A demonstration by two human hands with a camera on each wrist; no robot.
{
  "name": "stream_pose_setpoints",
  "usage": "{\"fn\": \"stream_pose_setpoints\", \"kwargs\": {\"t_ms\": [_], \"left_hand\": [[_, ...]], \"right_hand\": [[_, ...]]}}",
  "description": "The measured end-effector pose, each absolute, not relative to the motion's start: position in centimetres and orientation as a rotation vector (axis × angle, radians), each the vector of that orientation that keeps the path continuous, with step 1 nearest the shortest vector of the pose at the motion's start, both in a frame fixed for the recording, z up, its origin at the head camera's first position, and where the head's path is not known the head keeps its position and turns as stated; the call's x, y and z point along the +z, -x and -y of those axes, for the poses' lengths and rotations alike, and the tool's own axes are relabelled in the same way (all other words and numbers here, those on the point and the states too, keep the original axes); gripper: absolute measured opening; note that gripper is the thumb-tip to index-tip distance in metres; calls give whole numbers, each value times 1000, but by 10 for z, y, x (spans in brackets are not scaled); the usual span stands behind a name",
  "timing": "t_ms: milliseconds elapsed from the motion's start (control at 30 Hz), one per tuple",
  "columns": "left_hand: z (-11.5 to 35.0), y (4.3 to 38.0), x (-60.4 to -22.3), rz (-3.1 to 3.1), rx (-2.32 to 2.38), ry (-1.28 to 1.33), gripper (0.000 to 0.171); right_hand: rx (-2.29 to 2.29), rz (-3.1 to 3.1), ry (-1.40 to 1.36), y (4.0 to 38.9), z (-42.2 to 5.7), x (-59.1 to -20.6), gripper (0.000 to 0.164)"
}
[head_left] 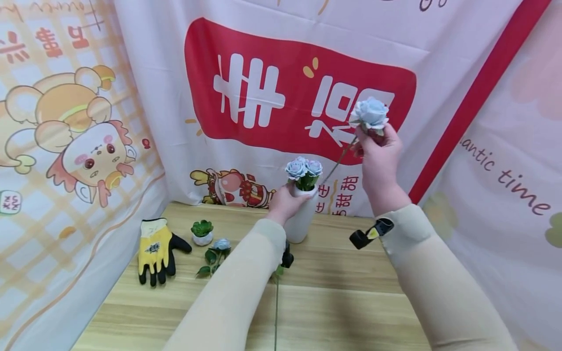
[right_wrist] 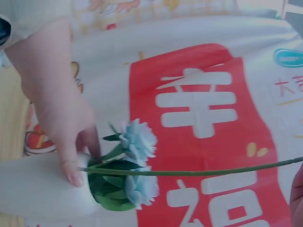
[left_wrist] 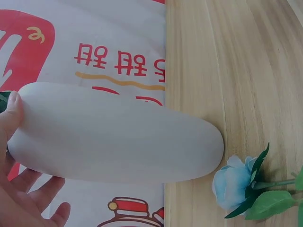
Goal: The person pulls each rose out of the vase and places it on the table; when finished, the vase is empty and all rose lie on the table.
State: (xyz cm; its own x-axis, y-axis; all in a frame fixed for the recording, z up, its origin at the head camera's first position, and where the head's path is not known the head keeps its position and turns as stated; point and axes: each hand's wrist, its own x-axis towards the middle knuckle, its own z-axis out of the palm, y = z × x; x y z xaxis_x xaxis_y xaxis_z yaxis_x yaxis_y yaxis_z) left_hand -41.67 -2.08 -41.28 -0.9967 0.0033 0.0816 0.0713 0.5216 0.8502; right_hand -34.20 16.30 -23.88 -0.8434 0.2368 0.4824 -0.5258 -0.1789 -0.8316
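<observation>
My left hand [head_left: 285, 202] grips a white vase [head_left: 300, 224] near its rim, thumb over the front and fingers around the other side. The vase stands upright at the back of the table with pale blue roses [head_left: 297, 168] and green leaves in its mouth. Up to the right, my right hand [head_left: 381, 163] pinches another pale blue rose [head_left: 371, 114] just under its bloom. Its long thin stem [right_wrist: 203, 172] slants down toward the vase. In the right wrist view the stem's lower end overlaps the vase rim beside my left thumb.
A blue rose [head_left: 222, 244] with leaves lies left of the vase. Another green stem [head_left: 276, 312] runs toward the table's front, partly behind my left sleeve. Farther left are a small potted succulent [head_left: 202, 229] and a yellow-black glove [head_left: 157, 251]. A printed cloth [head_left: 158, 97] hangs behind the table [head_left: 342, 302].
</observation>
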Motion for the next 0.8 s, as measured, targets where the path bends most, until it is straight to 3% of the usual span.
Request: {"fn": "stream_pose_setpoints", "kwargs": {"t_ms": [133, 300, 800], "left_hand": [[20, 418, -413, 2685, -1458, 55, 71], [20, 418, -413, 2689, -1438, 62, 71], [21, 420, -415, 2707, -1384, 67, 71]], "right_hand": [[2057, 1733, -247, 336, -175, -246, 35], [2053, 2019, -70, 341, -183, -292, 15], [2033, 2448, 285, 334, -182, -485, 17]]}}
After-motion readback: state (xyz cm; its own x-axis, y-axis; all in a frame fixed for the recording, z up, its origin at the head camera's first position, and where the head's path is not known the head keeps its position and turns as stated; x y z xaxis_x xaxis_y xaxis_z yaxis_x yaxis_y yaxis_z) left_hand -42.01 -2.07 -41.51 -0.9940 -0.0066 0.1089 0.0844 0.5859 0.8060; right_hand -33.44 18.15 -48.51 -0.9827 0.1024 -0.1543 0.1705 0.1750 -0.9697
